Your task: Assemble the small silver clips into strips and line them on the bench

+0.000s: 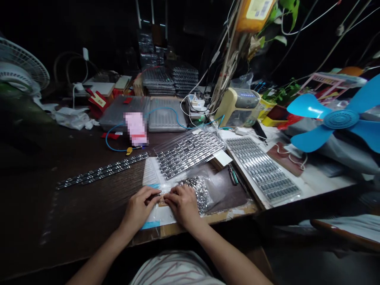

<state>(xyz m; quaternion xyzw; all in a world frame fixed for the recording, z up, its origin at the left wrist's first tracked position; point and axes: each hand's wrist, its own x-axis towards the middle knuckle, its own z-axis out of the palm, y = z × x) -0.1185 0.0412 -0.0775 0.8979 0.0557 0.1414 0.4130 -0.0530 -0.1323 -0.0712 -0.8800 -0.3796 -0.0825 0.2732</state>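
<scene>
Tan scrap [162, 202] sits between your left hand [139, 209] and right hand [184, 204], fingers [171, 197] closed on it, beside a bag of metal parts [198, 194].

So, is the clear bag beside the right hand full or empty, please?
Not empty: the clear plastic bag holds a thick heap of small shiny metal parts, and it lies against the right hand.

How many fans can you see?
2. A white caged fan is at the far left edge of the view, and a blue fan with bare blades is at the right. Another could be hidden in the dark areas.
</scene>
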